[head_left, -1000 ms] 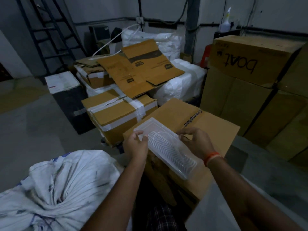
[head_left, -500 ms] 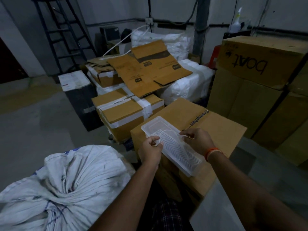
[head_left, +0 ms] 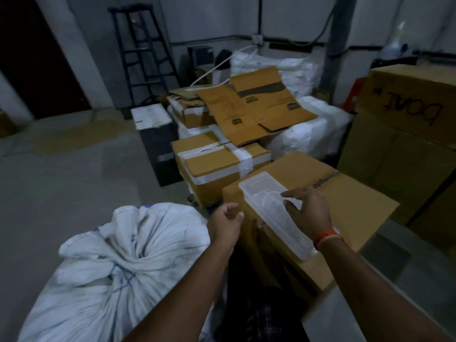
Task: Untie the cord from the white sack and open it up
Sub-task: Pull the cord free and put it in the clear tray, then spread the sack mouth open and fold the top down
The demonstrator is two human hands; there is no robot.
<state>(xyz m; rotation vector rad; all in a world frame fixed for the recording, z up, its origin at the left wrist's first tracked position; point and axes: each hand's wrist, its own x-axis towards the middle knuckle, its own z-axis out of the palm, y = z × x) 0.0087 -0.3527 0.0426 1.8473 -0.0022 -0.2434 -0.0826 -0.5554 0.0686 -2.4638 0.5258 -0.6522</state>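
Note:
A white sack (head_left: 103,262) lies on the floor at the lower left, its neck gathered and bound with a thin blue cord (head_left: 122,277). My left hand (head_left: 225,222) hovers just right of the sack, loosely curled and holding nothing. My right hand (head_left: 308,211) rests with spread fingers over a clear plastic tray (head_left: 269,208) that lies on a brown carton (head_left: 345,213). Neither hand touches the sack or the cord.
Taped cartons (head_left: 217,166) and flattened cardboard (head_left: 254,109) are stacked ahead, with white wrapped bundles (head_left: 308,134) behind. Large brown boxes (head_left: 407,134) stand at the right. A black ladder (head_left: 145,60) leans at the back wall. Bare grey floor (head_left: 61,174) spreads to the left.
My left hand has let go of the plastic tray and drawn back toward the sack. My right hand has opened over the tray, which now lies on the carton. The view has turned left.

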